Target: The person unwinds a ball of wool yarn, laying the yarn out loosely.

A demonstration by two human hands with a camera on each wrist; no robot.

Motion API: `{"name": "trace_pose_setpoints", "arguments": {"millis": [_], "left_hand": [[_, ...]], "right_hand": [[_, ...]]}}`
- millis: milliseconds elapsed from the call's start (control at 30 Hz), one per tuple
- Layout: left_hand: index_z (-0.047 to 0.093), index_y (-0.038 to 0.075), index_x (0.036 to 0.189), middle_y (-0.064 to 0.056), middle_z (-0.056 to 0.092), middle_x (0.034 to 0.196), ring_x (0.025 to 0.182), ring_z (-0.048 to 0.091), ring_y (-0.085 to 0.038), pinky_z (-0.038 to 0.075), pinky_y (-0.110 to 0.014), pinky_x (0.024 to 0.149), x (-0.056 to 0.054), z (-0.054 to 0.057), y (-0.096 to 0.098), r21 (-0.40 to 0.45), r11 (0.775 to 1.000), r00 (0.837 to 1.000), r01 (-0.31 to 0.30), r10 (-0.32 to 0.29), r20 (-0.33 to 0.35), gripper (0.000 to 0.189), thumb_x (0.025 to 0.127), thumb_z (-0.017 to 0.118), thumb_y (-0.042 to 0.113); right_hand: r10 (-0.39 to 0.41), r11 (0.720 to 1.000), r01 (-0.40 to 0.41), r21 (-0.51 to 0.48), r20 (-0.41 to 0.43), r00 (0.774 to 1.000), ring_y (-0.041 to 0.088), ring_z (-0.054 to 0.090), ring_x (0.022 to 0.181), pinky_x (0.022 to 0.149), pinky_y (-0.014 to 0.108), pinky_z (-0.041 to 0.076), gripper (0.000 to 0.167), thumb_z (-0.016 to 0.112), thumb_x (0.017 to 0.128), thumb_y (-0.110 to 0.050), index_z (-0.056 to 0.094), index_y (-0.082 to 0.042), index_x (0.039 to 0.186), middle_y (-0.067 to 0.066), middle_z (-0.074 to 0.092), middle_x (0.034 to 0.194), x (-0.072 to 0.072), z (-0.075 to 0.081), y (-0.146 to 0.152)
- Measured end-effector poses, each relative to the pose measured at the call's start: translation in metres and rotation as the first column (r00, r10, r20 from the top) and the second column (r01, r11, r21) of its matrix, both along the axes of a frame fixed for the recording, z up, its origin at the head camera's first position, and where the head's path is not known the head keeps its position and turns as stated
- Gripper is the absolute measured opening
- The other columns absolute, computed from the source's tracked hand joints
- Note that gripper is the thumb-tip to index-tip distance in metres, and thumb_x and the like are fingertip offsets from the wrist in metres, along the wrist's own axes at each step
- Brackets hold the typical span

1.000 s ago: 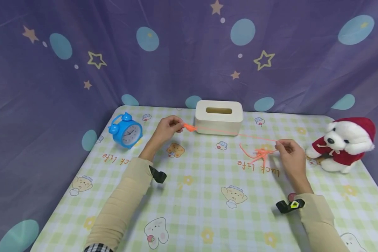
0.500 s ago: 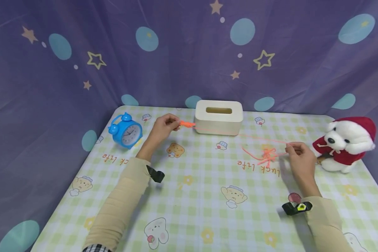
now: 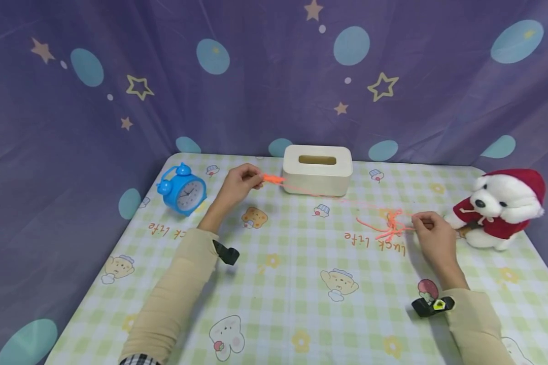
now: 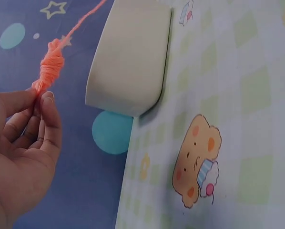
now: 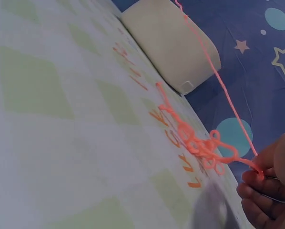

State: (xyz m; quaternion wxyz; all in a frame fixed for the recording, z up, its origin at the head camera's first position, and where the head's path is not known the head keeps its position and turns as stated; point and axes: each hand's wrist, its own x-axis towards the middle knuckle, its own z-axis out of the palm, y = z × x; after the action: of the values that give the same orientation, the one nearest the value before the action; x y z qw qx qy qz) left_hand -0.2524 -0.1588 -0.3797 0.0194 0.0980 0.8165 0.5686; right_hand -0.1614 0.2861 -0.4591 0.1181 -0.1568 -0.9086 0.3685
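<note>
Between thumb and fingertips, my left hand (image 3: 238,186) pinches one end of a small wound bundle of orange yarn (image 4: 52,67). From it a single strand (image 5: 214,67) stretches across, in front of the tissue box, to my right hand (image 3: 434,235). That hand pinches the strand between thumb and index finger, the other fingers curled behind. A loose, looped tangle of the same yarn (image 5: 199,145) trails from the right fingertips, close over the printed lettering on the tablecloth. In the head view the strand sags slightly.
A cream tissue box (image 3: 317,175) stands at the back centre of the checked table (image 3: 265,304). A blue alarm clock (image 3: 184,191) is at the back left. At the right sits a white plush dog (image 3: 498,210) in red hat and clothes, close to the right hand.
My right hand has moved right and slightly toward me, drawing the yarn tangle along. The left hand has shifted slightly left and up. The strand now hangs a little slacker.
</note>
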Motion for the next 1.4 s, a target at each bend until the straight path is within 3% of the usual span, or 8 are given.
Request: {"name": "trace_pose_setpoints", "arguments": {"millis": [167, 300, 500, 633, 900, 1067, 1200, 1400], "left_hand": [[0.064, 0.006, 0.102, -0.011, 0.065, 0.093, 0.081, 0.062, -0.020, 0.051, -0.028, 0.069, 0.004, 0.004, 0.007, -0.042, 0.998, 0.999, 0.043, -0.044, -0.015, 0.020, 0.095, 0.062, 0.025], [0.064, 0.006, 0.101, -0.012, 0.065, 0.089, 0.077, 0.061, -0.020, 0.047, -0.027, 0.064, 0.006, 0.007, 0.012, -0.048, 0.996, 0.996, 0.074, -0.076, -0.042, 0.019, 0.095, 0.062, 0.023], [0.063, 0.006, 0.102, -0.011, 0.066, 0.092, 0.080, 0.063, -0.017, 0.055, -0.029, 0.074, 0.008, 0.009, 0.015, -0.062, 0.994, 0.993, 0.091, -0.095, -0.066, 0.016, 0.096, 0.060, 0.019], [0.063, 0.005, 0.101, -0.010, 0.066, 0.090, 0.082, 0.064, -0.023, 0.055, -0.031, 0.076, 0.007, 0.008, 0.017, -0.056, 0.994, 0.992, 0.099, -0.103, -0.073, 0.017, 0.096, 0.060, 0.020], [0.063, 0.005, 0.101, -0.010, 0.066, 0.090, 0.081, 0.064, -0.019, 0.055, -0.031, 0.076, 0.008, 0.010, 0.022, -0.053, 0.993, 0.993, 0.101, -0.104, -0.063, 0.015, 0.095, 0.061, 0.019], [0.063, 0.005, 0.101, -0.011, 0.065, 0.091, 0.085, 0.064, -0.027, 0.056, -0.032, 0.077, 0.009, 0.010, 0.023, -0.053, 0.993, 0.992, 0.102, -0.106, -0.067, 0.016, 0.096, 0.060, 0.020], [0.063, 0.005, 0.102, -0.015, 0.065, 0.094, 0.084, 0.063, -0.023, 0.056, -0.033, 0.078, 0.009, 0.009, 0.024, -0.056, 0.993, 0.991, 0.109, -0.113, -0.073, 0.016, 0.096, 0.059, 0.019], [0.063, 0.005, 0.102, -0.010, 0.065, 0.093, 0.081, 0.063, -0.017, 0.056, -0.033, 0.077, 0.008, 0.008, 0.025, -0.052, 0.992, 0.990, 0.111, -0.115, -0.081, 0.016, 0.096, 0.059, 0.020]], "right_hand": [[0.076, 0.996, -0.075, 0.038, -0.004, 0.997, 0.018, 0.058, 0.082, 0.064, 0.022, 0.042, 0.029, 0.053, 0.098, -0.025, 0.065, 0.000, 0.108, 0.020, 0.067, 0.098, 0.000, -0.002, -0.007], [0.079, 0.995, -0.078, 0.064, -0.013, 0.997, 0.029, 0.061, 0.090, 0.070, 0.029, 0.042, 0.026, 0.054, 0.097, -0.021, 0.065, 0.000, 0.107, 0.021, 0.067, 0.100, -0.001, -0.002, -0.012], [0.107, 0.993, -0.101, 0.068, -0.085, 0.991, 0.031, 0.063, 0.094, 0.075, 0.032, 0.044, 0.023, 0.056, 0.096, -0.020, 0.066, -0.002, 0.106, 0.019, 0.068, 0.102, -0.005, 0.002, -0.022], [0.176, 0.984, -0.174, 0.028, -0.136, 0.975, 0.032, 0.061, 0.099, 0.084, 0.041, 0.048, 0.023, 0.056, 0.097, -0.021, 0.065, -0.003, 0.109, 0.018, 0.066, 0.107, -0.011, 0.009, -0.037], [0.322, 0.938, -0.344, -0.038, -0.266, 0.909, 0.015, 0.059, 0.093, 0.081, 0.031, 0.051, 0.022, 0.062, 0.094, -0.018, 0.065, -0.003, 0.110, 0.012, 0.066, 0.107, -0.028, 0.021, -0.085], [0.424, 0.876, -0.473, -0.088, -0.326, 0.845, 0.023, 0.062, 0.096, 0.083, 0.039, 0.052, 0.022, 0.065, 0.092, -0.014, 0.065, -0.002, 0.110, 0.012, 0.066, 0.108, -0.039, 0.025, -0.122], [0.490, 0.824, -0.556, -0.113, -0.352, 0.797, 0.026, 0.063, 0.098, 0.086, 0.041, 0.052, 0.023, 0.066, 0.092, -0.015, 0.065, -0.003, 0.111, 0.012, 0.066, 0.109, -0.047, 0.026, -0.149], [0.563, 0.754, -0.638, -0.155, -0.346, 0.750, 0.026, 0.064, 0.102, 0.091, 0.040, 0.052, 0.026, 0.065, 0.092, -0.016, 0.066, -0.004, 0.115, 0.012, 0.067, 0.111, -0.054, 0.024, -0.181]]}}
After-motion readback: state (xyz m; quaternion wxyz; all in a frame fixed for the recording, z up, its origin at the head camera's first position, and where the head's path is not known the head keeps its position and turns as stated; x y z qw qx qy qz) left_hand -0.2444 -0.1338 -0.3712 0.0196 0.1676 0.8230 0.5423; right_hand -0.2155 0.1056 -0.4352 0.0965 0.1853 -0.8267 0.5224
